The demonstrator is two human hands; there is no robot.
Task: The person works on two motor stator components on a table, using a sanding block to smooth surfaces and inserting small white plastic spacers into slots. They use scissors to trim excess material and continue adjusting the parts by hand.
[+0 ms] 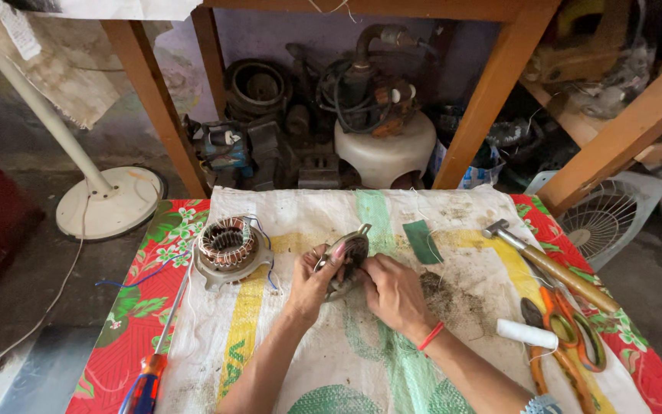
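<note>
Metal motor cover [349,253]: grey, round, with a lug at 12 o'clock; held on edge at table centre, above a white woven sack [392,360] spread over a red floral cloth [128,322].
Left hand [312,285]: at 8 o'clock of the cover, thumb and fingers pinching its rim.
Right hand [392,293]: at 4 o'clock of the cover, fingers curled against its lower face; whether they pinch anything small cannot be told.
Relation: cover sits between both hands, just at 12 o'clock of them, its long axis tilted from 7 to 1 o'clock; the left hand is nearer and bears it.
Stator [228,245]: copper windings, at 9 o'clock of the cover, well apart.
Screwdriver [155,360]: red and blue handle, at 8 o'clock.
Green patch [423,241]: at 2 o'clock, near.
Hammer [549,264], orange scissors [572,326], white spool [526,333]: at 3 to 4 o'clock, well apart.
</note>
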